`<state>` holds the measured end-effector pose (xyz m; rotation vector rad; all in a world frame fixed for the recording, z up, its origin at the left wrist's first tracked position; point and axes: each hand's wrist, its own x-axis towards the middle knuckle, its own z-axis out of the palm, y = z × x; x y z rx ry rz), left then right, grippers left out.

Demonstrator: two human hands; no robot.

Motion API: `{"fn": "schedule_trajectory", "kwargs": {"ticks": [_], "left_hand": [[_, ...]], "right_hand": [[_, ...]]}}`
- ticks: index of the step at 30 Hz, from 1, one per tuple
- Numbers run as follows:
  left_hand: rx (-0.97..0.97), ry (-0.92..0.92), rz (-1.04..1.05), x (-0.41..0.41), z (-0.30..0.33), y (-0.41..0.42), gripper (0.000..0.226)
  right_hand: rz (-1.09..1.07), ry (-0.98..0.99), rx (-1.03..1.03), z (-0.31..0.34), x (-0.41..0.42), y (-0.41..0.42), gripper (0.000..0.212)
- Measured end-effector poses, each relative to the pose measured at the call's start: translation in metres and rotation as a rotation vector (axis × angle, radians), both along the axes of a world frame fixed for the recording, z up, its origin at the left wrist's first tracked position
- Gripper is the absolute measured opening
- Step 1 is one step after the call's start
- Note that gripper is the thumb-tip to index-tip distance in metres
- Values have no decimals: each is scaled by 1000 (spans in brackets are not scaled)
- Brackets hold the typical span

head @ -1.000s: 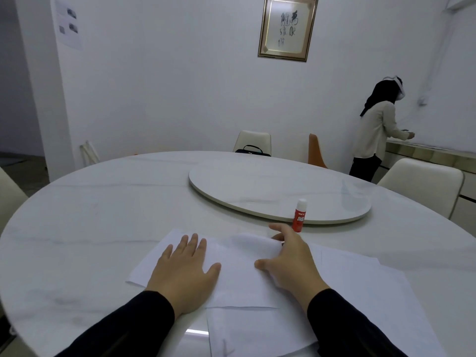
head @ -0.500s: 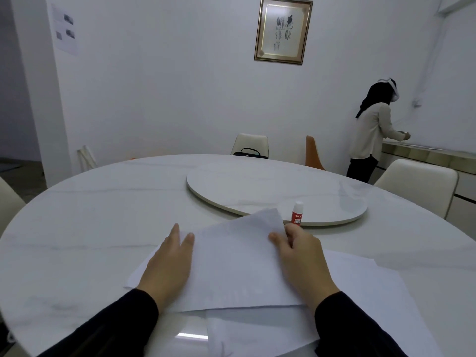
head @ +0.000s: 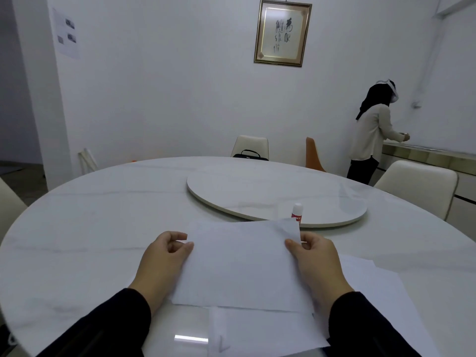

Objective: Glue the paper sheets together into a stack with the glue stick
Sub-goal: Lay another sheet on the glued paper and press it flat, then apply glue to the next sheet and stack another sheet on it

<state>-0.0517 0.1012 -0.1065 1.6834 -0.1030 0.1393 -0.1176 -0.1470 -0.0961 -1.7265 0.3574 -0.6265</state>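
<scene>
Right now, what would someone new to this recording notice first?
First the two hands at the near edge of the round white table: the left hand and right hand hold a white paper sheet by its side edges, above more loose sheets. Just beyond stands a red-and-white glue stick, capped, against the turntable. At the far right, a person faces a counter.
</scene>
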Motion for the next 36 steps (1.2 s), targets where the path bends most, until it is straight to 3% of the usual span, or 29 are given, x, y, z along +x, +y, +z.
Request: {"fn": "schedule_trajectory", "kwargs": {"ticks": [5,9,12,17,22,23,26,29,34,36], "left_hand": [[61,-15,-18,2,0,-1,8],[278,-89,-98,0,4,-10,17],[461,-160,-150,-2,1,-9,13],[785,-195,-238,-11,-1,-6,21],[828,-251,-181,-11,-3,-8,24],[839,-252,-176,-9,-5,-9,25],[856,-256,-168,-6,-8,-10,27],[874,-277,-158,-3,-10,-10,31],[892,-244,-187,-1,-12,-11,41],[945,-241,-194,0,-13,-11,49]], "right_hand": [[-65,-50,-58,2,0,0,15],[-131,-254,-99,16,-6,-14,18],[-256,-413,42,26,-5,-26,16],[-708,-579,358,47,-7,-66,14],[-812,-430,691,59,3,-104,63],[-800,-393,721,58,9,-108,64],[-754,-312,876,55,31,-114,40],[-736,-186,796,43,49,-118,37],[-467,72,631,21,51,-118,38],[-540,113,511,19,47,-116,47]]}}
